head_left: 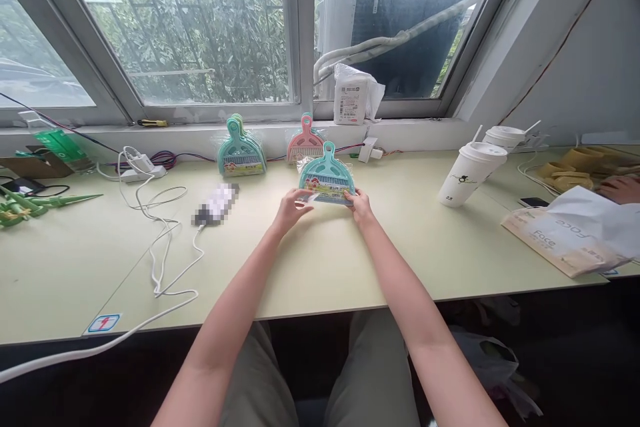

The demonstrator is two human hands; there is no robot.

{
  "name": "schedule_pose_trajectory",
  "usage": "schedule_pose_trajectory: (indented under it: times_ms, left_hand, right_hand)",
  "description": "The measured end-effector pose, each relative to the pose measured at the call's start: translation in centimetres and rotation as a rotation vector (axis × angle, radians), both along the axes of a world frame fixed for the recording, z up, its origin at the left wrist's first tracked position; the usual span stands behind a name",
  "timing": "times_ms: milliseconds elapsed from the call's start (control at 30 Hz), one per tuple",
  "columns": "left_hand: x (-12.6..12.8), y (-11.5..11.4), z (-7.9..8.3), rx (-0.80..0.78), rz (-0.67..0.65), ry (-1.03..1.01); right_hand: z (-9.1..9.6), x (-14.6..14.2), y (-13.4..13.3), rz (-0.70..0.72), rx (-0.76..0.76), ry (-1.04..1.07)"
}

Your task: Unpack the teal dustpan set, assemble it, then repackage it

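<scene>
Upright on the table in front of me is a turquoise dustpan and brush set in clear plastic wrap with a printed label. My left hand holds its lower left corner, thumb below and fingers curved at the edge. At the lower right corner my right hand grips it, the thumb over the front. Behind it a pink dustpan and brush set stands against the wall, partly hidden. Further left several wrapped turquoise and green dustpan sets stand in a row.
A phone-like blurred item lies left with a white cable. Two lidded cups and a paper bag stand right. A white package sits on the sill. Another person's hand shows at far right.
</scene>
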State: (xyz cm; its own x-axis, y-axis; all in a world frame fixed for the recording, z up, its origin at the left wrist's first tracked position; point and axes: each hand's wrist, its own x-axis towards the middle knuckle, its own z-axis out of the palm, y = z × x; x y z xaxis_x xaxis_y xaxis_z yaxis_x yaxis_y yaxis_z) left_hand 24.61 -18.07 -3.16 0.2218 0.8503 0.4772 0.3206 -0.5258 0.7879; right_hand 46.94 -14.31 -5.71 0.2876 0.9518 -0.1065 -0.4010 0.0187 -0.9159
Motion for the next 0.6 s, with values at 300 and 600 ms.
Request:
schedule_pose_trajectory:
  times_ms: [300,600]
  left_hand:
    - [-0.1,-0.2,-0.1,0.193,0.582,-0.135]
    - [-2.7,4.4,-1.9,-0.079,0.497,0.043]
  right_hand:
    - [1.2,-1.8,-1.4,0.054,0.302,-0.253]
    - [-0.9,-3.4,0.4,-0.228,0.335,-0.786]
